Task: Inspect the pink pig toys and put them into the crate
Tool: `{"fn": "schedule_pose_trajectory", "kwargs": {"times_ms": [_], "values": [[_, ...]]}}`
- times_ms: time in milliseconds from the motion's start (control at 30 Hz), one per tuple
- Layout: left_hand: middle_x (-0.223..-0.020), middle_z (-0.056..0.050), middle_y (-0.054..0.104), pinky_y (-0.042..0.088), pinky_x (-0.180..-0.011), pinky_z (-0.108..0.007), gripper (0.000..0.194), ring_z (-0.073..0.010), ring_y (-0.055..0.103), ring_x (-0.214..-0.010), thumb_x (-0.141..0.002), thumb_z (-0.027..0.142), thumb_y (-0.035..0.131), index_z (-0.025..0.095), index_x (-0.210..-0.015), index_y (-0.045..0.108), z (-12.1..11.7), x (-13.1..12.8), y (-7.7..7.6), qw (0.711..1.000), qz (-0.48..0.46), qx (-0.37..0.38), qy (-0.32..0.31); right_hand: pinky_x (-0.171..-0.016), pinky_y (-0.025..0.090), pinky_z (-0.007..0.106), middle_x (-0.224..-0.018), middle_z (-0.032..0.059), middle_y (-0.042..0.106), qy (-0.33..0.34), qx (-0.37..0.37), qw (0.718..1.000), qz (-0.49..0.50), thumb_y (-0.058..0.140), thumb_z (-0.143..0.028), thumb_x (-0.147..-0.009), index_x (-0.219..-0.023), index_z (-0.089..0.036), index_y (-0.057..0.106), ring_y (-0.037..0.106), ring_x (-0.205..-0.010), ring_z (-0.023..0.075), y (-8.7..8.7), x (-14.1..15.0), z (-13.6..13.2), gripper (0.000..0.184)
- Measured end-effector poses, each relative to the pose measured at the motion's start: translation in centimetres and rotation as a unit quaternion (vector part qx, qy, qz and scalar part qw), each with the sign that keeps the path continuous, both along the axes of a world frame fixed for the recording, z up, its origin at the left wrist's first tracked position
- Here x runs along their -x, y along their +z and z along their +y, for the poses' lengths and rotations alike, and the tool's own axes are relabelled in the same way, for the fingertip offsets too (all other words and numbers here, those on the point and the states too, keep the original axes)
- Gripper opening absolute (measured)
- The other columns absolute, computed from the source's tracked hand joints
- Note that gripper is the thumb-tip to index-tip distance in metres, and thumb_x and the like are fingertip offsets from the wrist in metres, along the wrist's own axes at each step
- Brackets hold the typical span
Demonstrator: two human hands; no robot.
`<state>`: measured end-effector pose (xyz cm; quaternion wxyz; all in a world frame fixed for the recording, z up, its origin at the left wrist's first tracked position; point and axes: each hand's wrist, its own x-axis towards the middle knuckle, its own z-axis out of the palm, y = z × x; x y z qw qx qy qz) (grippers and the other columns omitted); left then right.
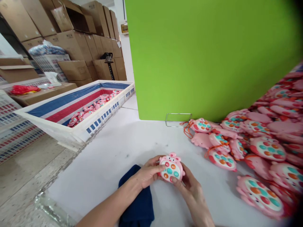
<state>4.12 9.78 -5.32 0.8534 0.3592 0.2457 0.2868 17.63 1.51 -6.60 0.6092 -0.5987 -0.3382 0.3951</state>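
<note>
Between both hands I hold a pink animal-shaped push-button toy (170, 167), its white face with red, orange and teal buttons turned up. My left hand (151, 171) grips its left side, thumb across the front. On the right, my right hand (189, 184) is closed round the lower edge, thumb near a bottom button. A folded dark blue cloth (138, 201) lies on the white table (104, 176) below my left forearm. To the right spreads a big pile of similar pink toys (267, 148), some with red cords.
A green panel (201, 56) stands upright at the table's back, with a wire stand (178, 120) at its foot. Left of the table is a white plastic crate (78, 134), lined with striped sheeting and holding more pink toys. Cardboard boxes (75, 47) are stacked behind.
</note>
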Motion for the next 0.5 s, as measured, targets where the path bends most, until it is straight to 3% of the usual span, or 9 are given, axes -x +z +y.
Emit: {"fn": "schedule_pose_trajectory", "kwargs": {"times_ms": [133, 300, 500], "values": [[-0.095, -0.01, 0.065, 0.053, -0.067, -0.031, 0.048, -0.0187, 0.064, -0.078, -0.068, 0.028, 0.075, 0.016, -0.111, 0.058, -0.1, -0.1, 0.1, 1.0, 0.012, -0.01, -0.013, -0.084, 0.054, 0.036, -0.119, 0.0111, 0.063, 0.049, 0.008, 0.998, -0.025, 0.072, -0.041, -0.067, -0.126, -0.018, 0.049, 0.062, -0.104, 0.0267, -0.3, -0.5, 0.0, 0.068], [-0.102, -0.007, 0.062, 0.051, -0.072, -0.03, 0.056, -0.0191, 0.061, -0.087, -0.062, 0.022, 0.078, 0.019, -0.113, 0.056, -0.3, -0.2, -0.1, 0.999, 0.027, -0.044, 0.016, -0.089, 0.051, 0.035, -0.121, 0.0098, 0.063, 0.036, 0.014, 0.999, -0.006, 0.068, -0.042, -0.072, -0.129, -0.019, 0.048, 0.06, -0.108, 0.0259, 0.4, -0.7, -0.3, 0.065], [-0.099, -0.006, 0.061, 0.049, -0.072, -0.031, 0.059, -0.0189, 0.058, -0.087, -0.059, 0.018, 0.079, 0.019, -0.113, 0.056, -0.3, -0.1, -0.5, 0.998, 0.02, -0.061, -0.012, -0.08, 0.053, 0.031, -0.105, 0.0097, 0.07, 0.023, 0.015, 0.999, -0.039, 0.068, -0.044, -0.072, -0.113, -0.017, 0.062, 0.065, -0.095, 0.0258, 0.1, -1.4, -0.2, 0.049]]}}
